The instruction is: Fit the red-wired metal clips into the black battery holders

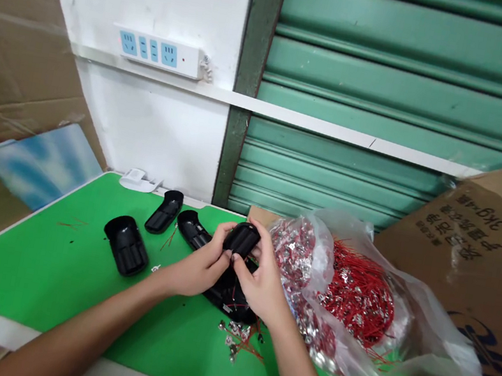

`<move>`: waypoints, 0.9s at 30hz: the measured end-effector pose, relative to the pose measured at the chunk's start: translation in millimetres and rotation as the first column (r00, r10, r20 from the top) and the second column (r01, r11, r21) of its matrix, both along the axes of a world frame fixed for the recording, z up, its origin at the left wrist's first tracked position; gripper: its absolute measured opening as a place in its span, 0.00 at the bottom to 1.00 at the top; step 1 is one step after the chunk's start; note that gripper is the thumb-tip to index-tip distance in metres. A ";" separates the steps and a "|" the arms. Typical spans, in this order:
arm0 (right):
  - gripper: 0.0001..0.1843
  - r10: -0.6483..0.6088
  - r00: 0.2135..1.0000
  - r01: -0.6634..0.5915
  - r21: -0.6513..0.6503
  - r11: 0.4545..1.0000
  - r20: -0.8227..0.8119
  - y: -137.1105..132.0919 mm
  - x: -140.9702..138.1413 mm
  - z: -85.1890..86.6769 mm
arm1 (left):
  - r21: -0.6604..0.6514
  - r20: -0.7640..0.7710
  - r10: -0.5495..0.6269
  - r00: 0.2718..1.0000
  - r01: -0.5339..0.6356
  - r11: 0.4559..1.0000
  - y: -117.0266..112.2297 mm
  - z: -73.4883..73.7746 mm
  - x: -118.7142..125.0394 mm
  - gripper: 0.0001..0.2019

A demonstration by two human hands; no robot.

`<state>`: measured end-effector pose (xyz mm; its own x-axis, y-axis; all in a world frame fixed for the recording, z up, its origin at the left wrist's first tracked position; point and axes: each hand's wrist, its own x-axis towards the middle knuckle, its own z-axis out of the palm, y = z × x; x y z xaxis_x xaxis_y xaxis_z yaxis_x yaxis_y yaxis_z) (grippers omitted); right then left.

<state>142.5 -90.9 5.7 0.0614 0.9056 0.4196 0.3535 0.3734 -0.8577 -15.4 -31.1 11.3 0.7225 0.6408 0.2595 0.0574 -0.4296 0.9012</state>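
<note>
Both hands meet over the middle of the green table (46,275). My left hand (198,266) and my right hand (261,280) grip one black plastic housing (242,238) between their fingers, held up just above the table. Beneath them lies another black housing part (226,297) with red wires inside. Three more black housings lie to the left: one large (125,245), one behind it (164,211), one beside my left hand (192,228). A few loose red wires with metal contacts (237,336) lie by my right wrist.
A clear plastic bag (359,291) full of red wires with metal contacts sits to the right. A cardboard box (486,255) stands at the far right, folded cardboard (6,60) at the left. A white power strip (158,52) hangs on the wall. A small white object (138,180) lies at the table's back edge.
</note>
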 end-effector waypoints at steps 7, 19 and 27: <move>0.34 -0.056 0.998 0.054 0.046 0.997 0.041 0.1 -5.2 -5.1 | 0.049 0.027 0.012 1.000 -0.014 0.999 -2.8 2.0 2.3 0.22; 0.41 0.021 0.996 -0.020 0.012 1.000 -0.091 4.7 6.4 1.1 | -0.361 0.122 0.039 0.992 0.008 0.933 11.5 4.3 -2.5 0.24; 0.31 -0.276 0.931 0.281 -0.016 0.960 -0.237 17.8 43.8 2.8 | -0.592 0.267 0.190 0.945 0.005 0.806 26.0 5.1 -5.9 0.36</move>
<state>186.3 -73.1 8.6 0.4086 0.8304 0.3787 0.2353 0.3050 -0.9228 -21.2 -5.2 16.4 0.6007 0.7994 0.0108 -0.2431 0.1697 0.9550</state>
